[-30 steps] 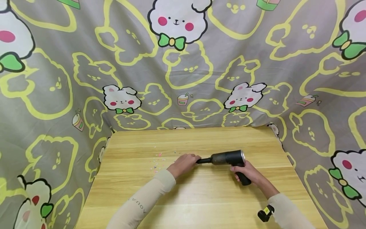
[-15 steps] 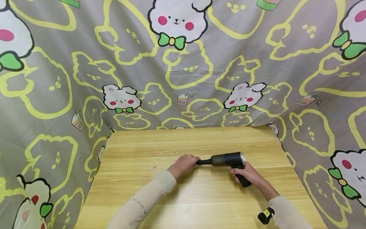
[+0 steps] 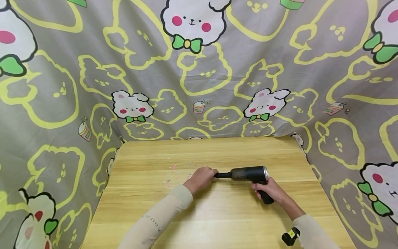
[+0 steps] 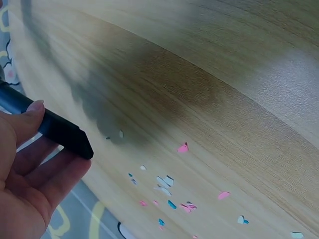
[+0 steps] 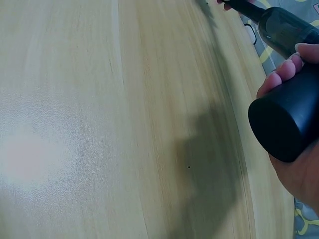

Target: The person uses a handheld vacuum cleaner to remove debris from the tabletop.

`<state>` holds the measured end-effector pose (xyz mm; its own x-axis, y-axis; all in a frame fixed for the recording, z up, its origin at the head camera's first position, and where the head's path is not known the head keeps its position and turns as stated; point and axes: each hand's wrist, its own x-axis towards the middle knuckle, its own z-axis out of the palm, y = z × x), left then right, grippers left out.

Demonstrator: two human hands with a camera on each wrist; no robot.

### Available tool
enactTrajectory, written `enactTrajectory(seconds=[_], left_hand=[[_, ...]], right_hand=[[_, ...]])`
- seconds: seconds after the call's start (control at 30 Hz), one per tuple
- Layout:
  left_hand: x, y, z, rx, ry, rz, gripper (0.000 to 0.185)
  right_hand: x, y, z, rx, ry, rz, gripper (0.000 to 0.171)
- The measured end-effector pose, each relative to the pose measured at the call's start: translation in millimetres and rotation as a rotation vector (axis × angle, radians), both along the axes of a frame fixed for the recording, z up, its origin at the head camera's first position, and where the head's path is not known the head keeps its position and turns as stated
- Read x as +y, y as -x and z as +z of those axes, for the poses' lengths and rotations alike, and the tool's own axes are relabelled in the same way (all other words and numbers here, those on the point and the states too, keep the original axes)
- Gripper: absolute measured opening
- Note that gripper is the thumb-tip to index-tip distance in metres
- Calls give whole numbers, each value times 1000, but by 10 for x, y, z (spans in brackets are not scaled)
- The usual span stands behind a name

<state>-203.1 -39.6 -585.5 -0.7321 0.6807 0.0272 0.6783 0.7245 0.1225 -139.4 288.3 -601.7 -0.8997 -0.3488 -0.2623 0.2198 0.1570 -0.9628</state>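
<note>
A black handheld vacuum cleaner [image 3: 248,173] with a slim nozzle points left above the table. My right hand [image 3: 269,190] grips its handle, fingers wrapped round it; the round handle end [image 5: 276,129] fills the right side of the right wrist view. At the front, my left hand [image 3: 201,179] holds the nozzle [image 4: 62,130], thumb on top and fingers beneath, its slanted tip showing past the thumb in the left wrist view. Small pink, white and blue paper scraps [image 4: 172,191] lie scattered on the table, left of the left hand in the head view.
The wooden table [image 3: 224,221] is enclosed on the back and both sides by a grey cartoon-print curtain [image 3: 208,76]. A small black device with a yellow label [image 3: 291,236] sits at the right sleeve.
Both hands stay on the vacuum cleaner. Its rear end has dipped slightly and shifted a little to the right; the scraps lie as before.
</note>
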Motion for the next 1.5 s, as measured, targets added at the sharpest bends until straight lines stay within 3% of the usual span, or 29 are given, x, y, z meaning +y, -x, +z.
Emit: enactTrajectory(seconds=[0.37, 0.6, 1.07, 1.5], left_hand=[[59, -1, 9, 23, 0, 13, 18], [102, 1, -3, 56, -12, 3, 15], [215, -5, -78, 69, 0, 22, 12], [346, -43, -113, 142, 23, 25, 13]], right_hand=[[39, -32, 2, -18, 13, 8, 24], [58, -51, -19, -29, -4, -7, 7], [90, -124, -69, -7, -16, -20, 9], [150, -210, -118, -46, 9, -86, 5]])
